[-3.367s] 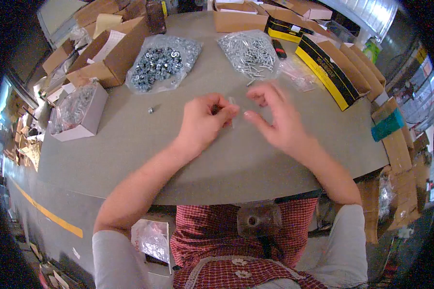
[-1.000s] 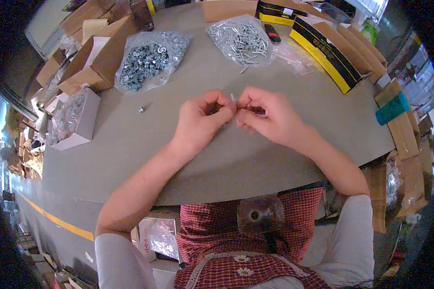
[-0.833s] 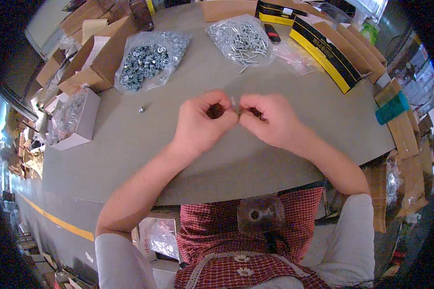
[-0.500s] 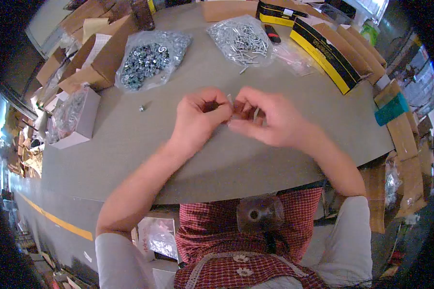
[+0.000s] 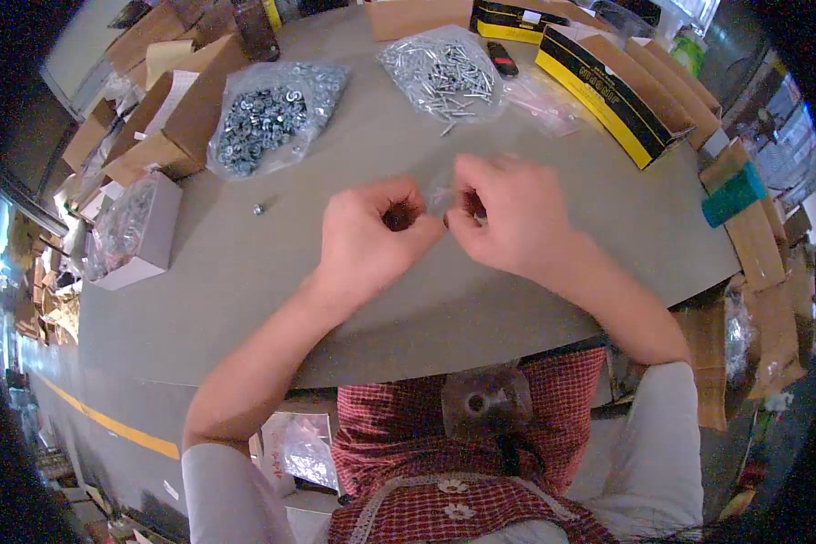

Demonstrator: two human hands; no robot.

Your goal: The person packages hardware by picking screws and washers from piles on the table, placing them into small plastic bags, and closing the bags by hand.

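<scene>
Over the middle of the grey table (image 5: pixel 399 317), my left hand (image 5: pixel 372 236) and my right hand (image 5: pixel 512 213) are close together, fingers curled in a pinch. Between their fingertips a small clear plastic bag (image 5: pixel 439 196) shows, blurred, and both hands grip it. Beyond my left hand lies a clear bag of metal nuts or washers (image 5: pixel 267 118). A second clear bag of screws (image 5: pixel 449 77) lies behind my hands, with one loose screw (image 5: pixel 448 130) at its near edge. A single small metal piece (image 5: pixel 258 209) sits left of my left hand.
A white box with a plastic bag (image 5: pixel 159 222) and an open cardboard box (image 5: pixel 168 145) stand at the left. Flat clear bags (image 5: pixel 548 107), a black and red object (image 5: pixel 501 59) and a black-yellow box (image 5: pixel 607 95) are at the back right. Teal tape (image 5: pixel 733 195) is farther right.
From apart, my hands have come together at the small bag, and my right hand has closed on it. Its clear film now spreads between my fingertips. The whole view has shifted slightly.
</scene>
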